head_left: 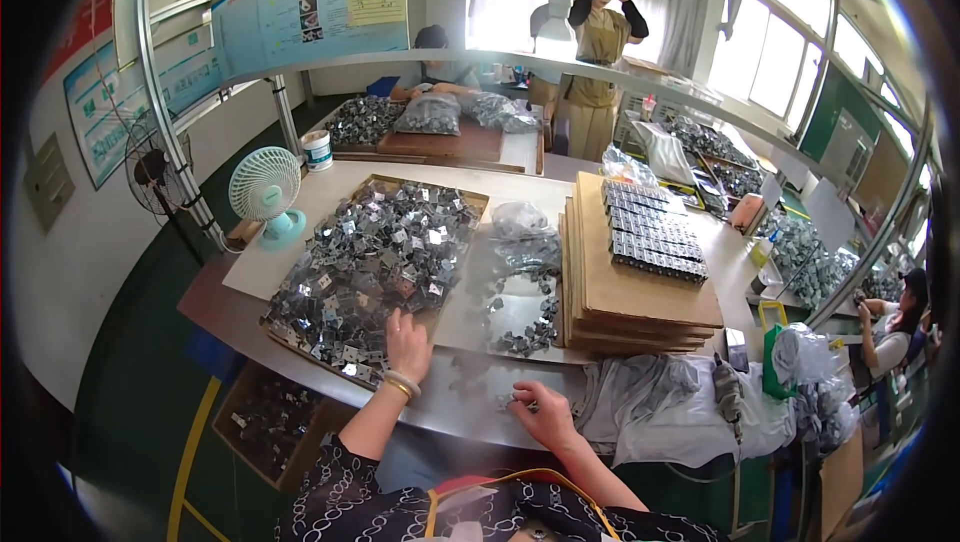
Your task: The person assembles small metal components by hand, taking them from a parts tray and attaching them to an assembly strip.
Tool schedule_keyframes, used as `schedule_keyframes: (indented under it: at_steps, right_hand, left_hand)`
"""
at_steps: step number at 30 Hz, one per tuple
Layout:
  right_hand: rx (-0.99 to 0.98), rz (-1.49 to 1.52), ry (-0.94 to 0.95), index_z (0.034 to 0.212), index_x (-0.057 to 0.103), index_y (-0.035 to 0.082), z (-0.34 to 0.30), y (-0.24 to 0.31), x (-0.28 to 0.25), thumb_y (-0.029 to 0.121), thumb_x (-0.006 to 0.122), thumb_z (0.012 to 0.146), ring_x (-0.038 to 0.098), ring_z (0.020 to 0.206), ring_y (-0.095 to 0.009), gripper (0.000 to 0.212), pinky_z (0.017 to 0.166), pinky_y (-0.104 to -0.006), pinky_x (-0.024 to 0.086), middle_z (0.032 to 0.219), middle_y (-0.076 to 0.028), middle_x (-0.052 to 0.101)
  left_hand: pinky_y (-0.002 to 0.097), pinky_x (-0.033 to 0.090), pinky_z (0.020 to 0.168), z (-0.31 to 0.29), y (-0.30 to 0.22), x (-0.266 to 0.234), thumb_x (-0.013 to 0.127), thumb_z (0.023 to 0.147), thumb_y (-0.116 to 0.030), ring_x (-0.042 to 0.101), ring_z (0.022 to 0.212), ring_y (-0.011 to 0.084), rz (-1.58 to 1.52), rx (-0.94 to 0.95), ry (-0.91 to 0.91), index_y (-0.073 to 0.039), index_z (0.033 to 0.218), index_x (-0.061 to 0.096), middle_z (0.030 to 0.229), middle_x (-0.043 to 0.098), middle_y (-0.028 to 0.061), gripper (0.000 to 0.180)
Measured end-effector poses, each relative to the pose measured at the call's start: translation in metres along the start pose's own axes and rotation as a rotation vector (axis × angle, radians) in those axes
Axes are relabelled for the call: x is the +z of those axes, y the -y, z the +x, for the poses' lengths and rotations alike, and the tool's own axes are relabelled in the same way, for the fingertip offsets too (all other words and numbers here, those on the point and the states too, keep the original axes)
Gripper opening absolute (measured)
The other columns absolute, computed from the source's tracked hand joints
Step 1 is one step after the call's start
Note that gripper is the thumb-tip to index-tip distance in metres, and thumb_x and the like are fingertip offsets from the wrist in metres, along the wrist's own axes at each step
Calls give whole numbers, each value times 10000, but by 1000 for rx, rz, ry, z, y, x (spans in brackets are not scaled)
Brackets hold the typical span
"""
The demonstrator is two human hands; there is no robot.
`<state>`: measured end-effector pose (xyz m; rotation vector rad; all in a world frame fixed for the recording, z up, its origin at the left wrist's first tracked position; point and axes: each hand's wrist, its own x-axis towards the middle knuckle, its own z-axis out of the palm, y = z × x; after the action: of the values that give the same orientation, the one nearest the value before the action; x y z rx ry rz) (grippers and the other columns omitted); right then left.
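A wide shallow tray (478,204) heaped with small shiny metal parts (370,252) lies on the table to the left. My left hand (408,350), with a pale bangle at its wrist, reaches over the near right part of the tray beside the heap. Its fingers are stretched toward the parts, and nothing shows in them. At the table's front edge my right hand (545,416) is closed with thumb and fingers together. Whatever it pinches is too small to make out. More small dark parts (525,327) lie loose on the tabletop between the tray and the stacked boards.
Brown boards (640,317) are stacked on the right, topped by rows of metal parts (655,232). Clear plastic bags (520,222) lie behind the loose parts. A mint fan (265,192) and white tub (317,150) stand left. Grey cloths (650,402) hang at front right. Several people work beyond.
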<state>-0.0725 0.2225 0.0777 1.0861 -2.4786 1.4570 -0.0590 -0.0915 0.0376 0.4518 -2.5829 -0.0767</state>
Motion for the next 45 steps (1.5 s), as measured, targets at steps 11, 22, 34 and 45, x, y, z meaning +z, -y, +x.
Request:
schedule_keyframes:
  at_steps: [11, 22, 34, 45]
  right_hand:
    - [-118, 60, 22, 1106, 672, 48, 0, 13, -16, 87, 787, 811, 747, 822, -240, 319, 728, -343, 577, 917, -118, 760]
    - [-51, 92, 8, 1122, 672, 51, 1, -1, -12, 92, 792, 811, 747, 806, -245, 336, 721, -338, 580, 910, -123, 762]
    - [-26, 36, 207, 1223, 659, 73, 14, 1, -5, 132, 780, 824, 740, 821, -311, 422, 744, -385, 589, 921, -154, 751]
    - [45, -151, 394, 1194, 688, 79, 17, 12, -30, 151, 757, 822, 721, 903, -326, 386, 811, -405, 570, 931, -138, 752]
  left_hand:
    - [508, 429, 1012, 4, 30, -11, 791, 722, -195, 607, 1150, 365, -178, 146, 195, -90, 856, 734, 952, 732, 135, 180]
    - [425, 537, 843, 11, 7, -32, 747, 840, -161, 694, 942, 336, -610, -85, 99, -17, 989, 669, 953, 723, 162, 222]
    - [321, 544, 823, -52, -106, -18, 798, 859, -171, 670, 899, 158, -1331, -177, 451, -18, 1071, 692, 963, 718, 60, 282]
    - [321, 546, 946, -67, -97, -17, 719, 875, -38, 682, 1064, 166, -1606, -127, 779, 19, 1294, 641, 1166, 726, 101, 430]
